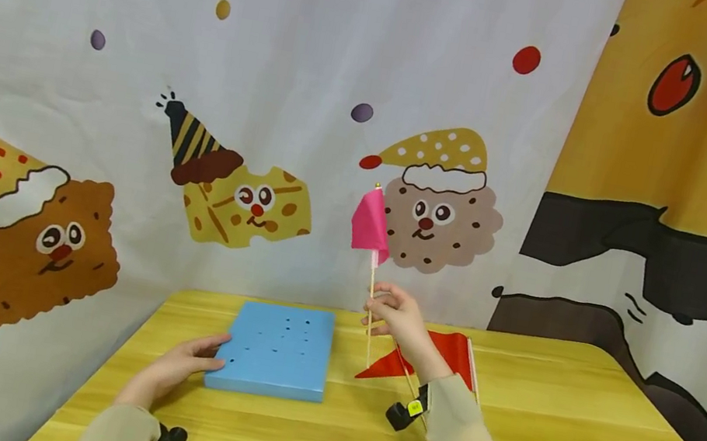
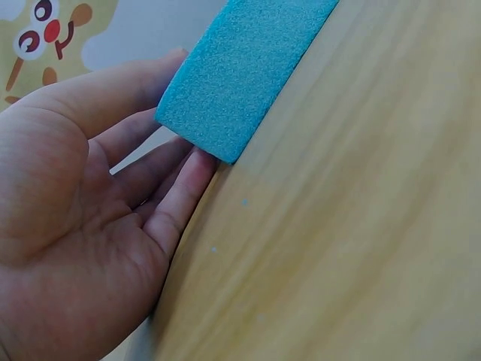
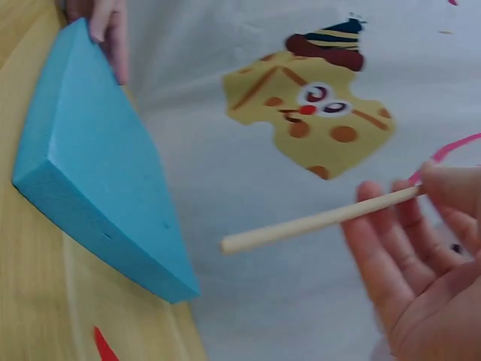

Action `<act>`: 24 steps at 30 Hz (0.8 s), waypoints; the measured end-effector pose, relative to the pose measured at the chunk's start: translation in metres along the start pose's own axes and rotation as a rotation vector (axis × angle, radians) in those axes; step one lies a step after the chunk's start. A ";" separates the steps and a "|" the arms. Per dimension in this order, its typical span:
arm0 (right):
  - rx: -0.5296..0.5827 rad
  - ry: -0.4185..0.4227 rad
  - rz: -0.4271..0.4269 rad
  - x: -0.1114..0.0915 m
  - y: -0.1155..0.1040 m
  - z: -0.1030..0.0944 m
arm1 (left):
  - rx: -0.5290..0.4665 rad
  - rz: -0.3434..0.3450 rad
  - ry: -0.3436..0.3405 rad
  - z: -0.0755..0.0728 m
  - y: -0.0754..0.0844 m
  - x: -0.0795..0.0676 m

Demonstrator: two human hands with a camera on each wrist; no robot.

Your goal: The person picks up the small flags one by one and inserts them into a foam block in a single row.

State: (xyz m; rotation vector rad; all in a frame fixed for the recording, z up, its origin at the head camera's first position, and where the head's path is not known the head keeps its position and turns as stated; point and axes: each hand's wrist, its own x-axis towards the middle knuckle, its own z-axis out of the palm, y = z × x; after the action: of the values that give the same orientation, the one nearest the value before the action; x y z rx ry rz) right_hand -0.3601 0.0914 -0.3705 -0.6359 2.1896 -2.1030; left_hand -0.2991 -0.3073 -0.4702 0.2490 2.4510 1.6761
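In the head view a pink flag (image 1: 370,222) on a thin wooden stick stands nearly upright. My right hand (image 1: 399,315) pinches that stick between thumb and fingers. The stick's bare lower end (image 3: 255,239) points toward the block in the right wrist view. A flat blue foam block (image 1: 270,371) with several small holes in its top lies on the table. My left hand (image 1: 176,371) rests against the block's left side, with fairly straight fingers touching the edge. Seen from the left wrist, the hand (image 2: 98,188) lies beside the block's corner.
Under and behind my right forearm a red flag (image 1: 454,352) lies on the yellow wood-grain table (image 1: 547,412), its stick partly hidden. A white cartoon-printed curtain (image 1: 302,30) hangs behind the table's far edge.
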 end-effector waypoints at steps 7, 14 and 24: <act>0.094 0.026 -0.055 0.025 0.015 0.025 | -0.016 0.003 -0.011 0.001 -0.004 -0.002; 0.246 0.044 -0.047 0.048 0.023 0.052 | -0.027 0.005 -0.022 0.000 -0.003 0.000; 0.282 0.099 -0.018 0.072 0.033 0.094 | -0.031 0.033 -0.012 0.000 0.002 -0.003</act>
State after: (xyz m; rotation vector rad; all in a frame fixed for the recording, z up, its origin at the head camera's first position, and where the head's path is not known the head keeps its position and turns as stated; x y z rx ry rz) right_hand -0.4061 -0.0204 -0.3917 -0.5392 1.8813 -2.4381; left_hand -0.2962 -0.3069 -0.4686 0.2963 2.4235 1.7187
